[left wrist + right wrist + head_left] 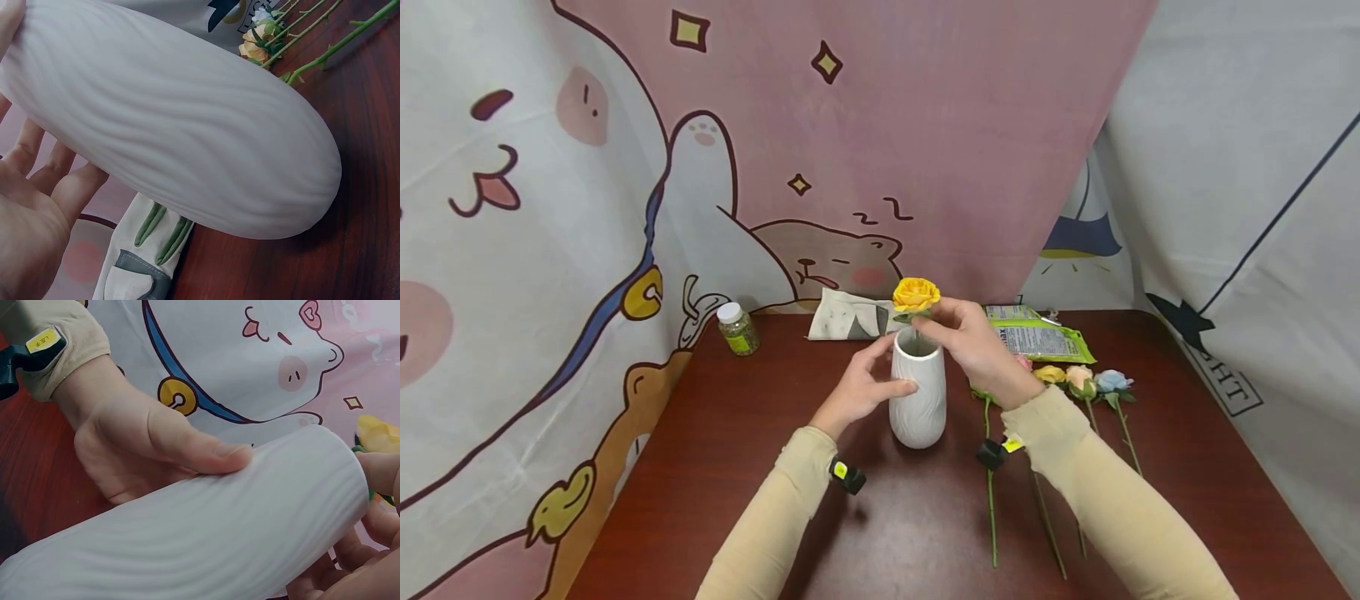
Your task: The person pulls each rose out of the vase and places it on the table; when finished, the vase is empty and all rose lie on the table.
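Observation:
A white vase point(919, 408) with wavy ridges stands upright on the table. My left hand point(861, 387) grips its upper part, the thumb across the near side, as the right wrist view also shows. Above the vase's mouth is a yellow artificial rose point(916, 294). My right hand point(973, 340) pinches it just below the bloom, and its stem goes down into the vase. The lower stem is hidden by the vase wall. To the right lie several more roses: a yellow one point(1049, 374), a peach one point(1080, 377), a blue one point(1112, 381) and a partly hidden pink one.
A small clear jar with a white lid point(737, 329) stands at the table's back left. Behind the vase lies a white and grey cloth-like item point(847, 317). A green and white packet point(1045, 340) lies at the back right. Printed curtains hang behind the brown table point(737, 500).

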